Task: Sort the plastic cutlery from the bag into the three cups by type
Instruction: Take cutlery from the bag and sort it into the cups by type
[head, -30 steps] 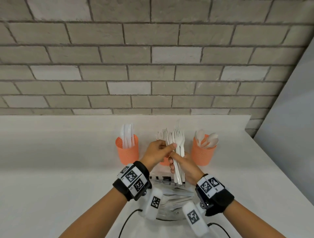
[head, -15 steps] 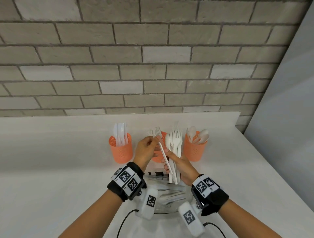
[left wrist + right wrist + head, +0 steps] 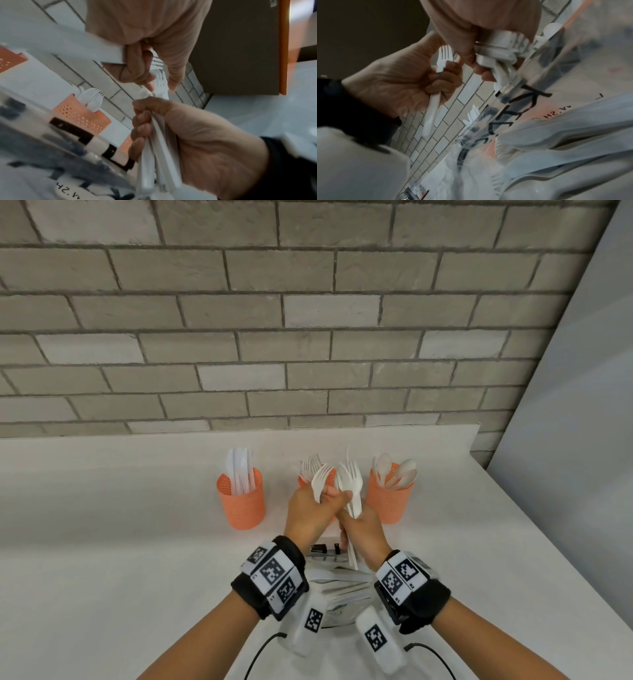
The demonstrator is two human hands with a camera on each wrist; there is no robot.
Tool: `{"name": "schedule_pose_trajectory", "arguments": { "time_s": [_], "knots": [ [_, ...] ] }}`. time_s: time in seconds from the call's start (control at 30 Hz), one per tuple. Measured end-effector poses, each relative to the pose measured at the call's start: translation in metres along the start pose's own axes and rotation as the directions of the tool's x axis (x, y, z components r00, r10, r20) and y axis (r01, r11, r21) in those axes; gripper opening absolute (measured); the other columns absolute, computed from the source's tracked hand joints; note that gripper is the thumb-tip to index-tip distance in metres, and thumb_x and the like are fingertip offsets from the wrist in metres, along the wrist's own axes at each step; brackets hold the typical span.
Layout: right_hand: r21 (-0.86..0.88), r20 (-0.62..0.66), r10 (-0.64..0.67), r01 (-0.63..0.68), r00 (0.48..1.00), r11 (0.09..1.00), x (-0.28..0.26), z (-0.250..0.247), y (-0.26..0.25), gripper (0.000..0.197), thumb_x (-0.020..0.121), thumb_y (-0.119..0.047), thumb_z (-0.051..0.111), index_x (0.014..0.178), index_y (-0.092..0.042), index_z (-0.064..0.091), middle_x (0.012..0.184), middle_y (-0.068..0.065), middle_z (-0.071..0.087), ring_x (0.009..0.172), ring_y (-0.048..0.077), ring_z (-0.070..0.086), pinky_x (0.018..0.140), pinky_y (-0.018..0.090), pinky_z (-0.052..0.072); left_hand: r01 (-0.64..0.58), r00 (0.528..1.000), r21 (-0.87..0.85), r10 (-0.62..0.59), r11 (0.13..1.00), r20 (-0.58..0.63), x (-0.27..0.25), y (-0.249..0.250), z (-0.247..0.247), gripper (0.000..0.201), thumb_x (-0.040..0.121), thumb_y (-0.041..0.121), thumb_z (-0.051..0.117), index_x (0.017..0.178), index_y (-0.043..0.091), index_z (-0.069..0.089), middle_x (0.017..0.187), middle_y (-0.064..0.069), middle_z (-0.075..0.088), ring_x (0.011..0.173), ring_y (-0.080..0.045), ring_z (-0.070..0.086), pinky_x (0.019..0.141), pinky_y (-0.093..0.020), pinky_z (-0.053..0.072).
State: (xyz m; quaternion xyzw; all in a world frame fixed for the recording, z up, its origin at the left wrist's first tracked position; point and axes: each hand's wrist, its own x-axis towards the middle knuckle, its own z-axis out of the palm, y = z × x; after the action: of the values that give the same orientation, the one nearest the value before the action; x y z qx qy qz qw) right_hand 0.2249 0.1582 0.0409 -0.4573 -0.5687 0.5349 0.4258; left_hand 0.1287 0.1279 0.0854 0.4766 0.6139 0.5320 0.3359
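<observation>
My right hand [image 3: 352, 529] grips a bundle of white plastic cutlery [image 3: 351, 484] upright by the handles, fork heads on top. My left hand [image 3: 325, 501] touches it and holds a single white fork [image 3: 322, 477], its fingers curled round the handle. The right wrist view shows this fork [image 3: 444, 56] in the left hand [image 3: 443, 75], beside the bundle [image 3: 501, 44]. Behind the hands stand three orange cups: knives in the left cup [image 3: 241, 501], forks in the half-hidden middle cup [image 3: 305, 479], spoons in the right cup [image 3: 388, 498]. The clear bag [image 3: 346, 587] lies under my wrists with more cutlery.
The cups stand on a white counter [image 3: 120, 542] that ends at a grey brick wall [image 3: 274, 337]. A pale panel [image 3: 582, 440] closes off the right side. Black cables [image 3: 260, 652] run from the wrist units toward the counter's near edge.
The left hand pulled one fork out of the bundle, tilted half a second ago, and now holds it upright in its own fist next to the bundle. The right hand keeps its grip.
</observation>
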Motion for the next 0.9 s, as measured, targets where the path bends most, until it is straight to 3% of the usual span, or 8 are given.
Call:
{"name": "schedule_pose_trajectory", "arguments": {
  "time_s": [0.17,0.33,0.4,0.47,0.6,0.73,0.83,0.9],
  "knots": [
    [-0.094,-0.043,-0.021,0.017,0.999,0.995,0.001,0.003,0.004,0.022,0.090,-0.021,0.057,0.105,-0.005,0.056,0.074,0.007,0.061,0.041,0.005,0.051,0.038,0.019,0.040,-0.048,0.991,0.046,0.053,0.998,-0.124,0.002,-0.003,0.013,0.025,0.080,0.028,0.071,0.085,0.003,0.069,0.077,-0.003,0.069,0.069,-0.010,0.062,0.065,-0.017,0.048],
    [-0.154,-0.073,-0.001,-0.011,0.997,0.988,0.005,0.002,0.014,0.025,0.086,-0.017,0.060,0.108,-0.006,0.058,0.091,0.016,0.067,0.065,0.021,0.060,0.053,0.028,0.048,-0.094,0.978,0.145,0.119,0.985,-0.171,0.008,-0.002,0.014,0.008,0.085,0.014,0.061,0.086,0.007,0.065,0.071,0.004,0.060,0.067,-0.010,0.057,0.059,-0.011,0.041],
    [-0.143,-0.070,0.003,-0.013,0.998,0.990,0.005,0.000,0.012,0.026,0.084,-0.013,0.061,0.110,-0.008,0.057,0.096,0.014,0.067,0.079,0.025,0.064,0.057,0.022,0.050,-0.108,0.973,0.169,0.139,0.980,-0.187,0.010,-0.001,0.014,0.008,0.087,0.012,0.057,0.088,0.006,0.062,0.072,0.003,0.057,0.064,-0.008,0.052,0.057,-0.010,0.037],
    [-0.136,-0.052,-0.002,-0.005,0.999,0.991,0.004,0.000,0.010,0.028,0.083,-0.008,0.062,0.111,-0.007,0.055,0.095,0.013,0.065,0.078,0.026,0.063,0.056,0.022,0.049,-0.109,0.968,0.118,0.132,0.987,-0.211,0.012,-0.001,0.013,0.013,0.091,0.012,0.050,0.095,0.003,0.059,0.078,-0.002,0.057,0.065,-0.009,0.051,0.059,-0.015,0.039],
    [-0.124,-0.005,-0.009,0.009,1.000,0.992,0.000,0.001,0.010,0.022,0.083,-0.004,0.059,0.105,-0.004,0.053,0.076,0.006,0.055,0.053,0.011,0.049,0.043,0.019,0.040,-0.035,0.964,-0.114,0.003,0.993,-0.268,0.016,0.006,0.011,0.019,0.097,0.016,0.039,0.109,0.005,0.049,0.092,-0.014,0.060,0.078,-0.023,0.057,0.069,-0.033,0.048],
    [-0.054,0.050,0.017,-0.014,0.999,0.998,-0.006,0.001,0.006,0.012,0.088,-0.003,0.053,0.099,-0.007,0.049,0.067,0.002,0.048,0.037,0.003,0.044,0.037,0.020,0.038,0.090,0.930,-0.350,-0.204,0.932,-0.306,0.030,0.011,-0.004,0.027,0.099,0.019,0.031,0.117,0.004,0.043,0.087,-0.011,0.061,0.069,-0.020,0.056,0.058,-0.026,0.043],
    [-0.017,0.115,0.038,-0.037,0.993,0.999,-0.010,0.002,-0.001,0.008,0.090,-0.003,0.051,0.095,-0.008,0.048,0.066,0.002,0.046,0.036,0.002,0.043,0.036,0.019,0.039,0.231,0.899,-0.544,-0.391,0.806,-0.197,0.039,0.007,-0.021,0.039,0.100,0.023,0.027,0.129,0.001,0.041,0.079,-0.010,0.058,0.068,-0.020,0.057,0.058,-0.029,0.048],
    [-0.002,0.146,0.041,-0.042,0.988,0.999,-0.012,0.002,-0.005,0.008,0.091,-0.002,0.050,0.093,-0.009,0.047,0.065,0.002,0.045,0.035,0.002,0.043,0.036,0.018,0.038,0.265,0.895,-0.602,-0.424,0.753,-0.137,0.041,0.001,-0.030,0.039,0.100,0.038,0.029,0.112,0.006,0.049,0.062,-0.001,0.043,0.050,-0.012,0.042,0.041,-0.021,0.036]
  ]
}}
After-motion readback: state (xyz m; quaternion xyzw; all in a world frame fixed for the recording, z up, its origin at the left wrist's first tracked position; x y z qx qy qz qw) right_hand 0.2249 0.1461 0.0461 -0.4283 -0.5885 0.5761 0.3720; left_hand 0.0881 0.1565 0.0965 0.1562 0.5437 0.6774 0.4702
